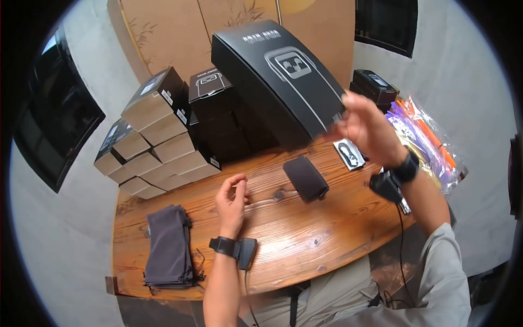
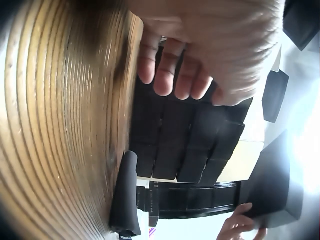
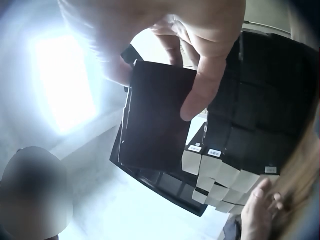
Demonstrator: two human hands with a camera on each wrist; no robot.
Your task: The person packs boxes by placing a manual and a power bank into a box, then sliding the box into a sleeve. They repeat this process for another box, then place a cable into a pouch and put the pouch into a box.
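Note:
My right hand (image 1: pixel 364 129) grips a black box (image 1: pixel 272 82) by its near right end, raised and tilted above the table. The lid carries a printed outline drawing and pale lettering. In the right wrist view, the thumb and fingers lie on opposite sides of the box (image 3: pixel 155 115). My left hand (image 1: pixel 231 201) hovers over the wooden table, its fingers loosely bent and holding nothing. To its right lies a small dark grey padded case (image 1: pixel 306 177), which also shows in the left wrist view, a rounded dark shape (image 2: pixel 125 195).
Stacked boxes (image 1: pixel 158 131) with pale ends stand at the back left, beside more black boxes (image 1: pixel 210 92). Dark drawstring pouches (image 1: pixel 168 245) lie front left. To the right are a small white packet (image 1: pixel 348 155), colourful plastic-wrapped strips (image 1: pixel 422 136) and black boxes (image 1: pixel 373 84).

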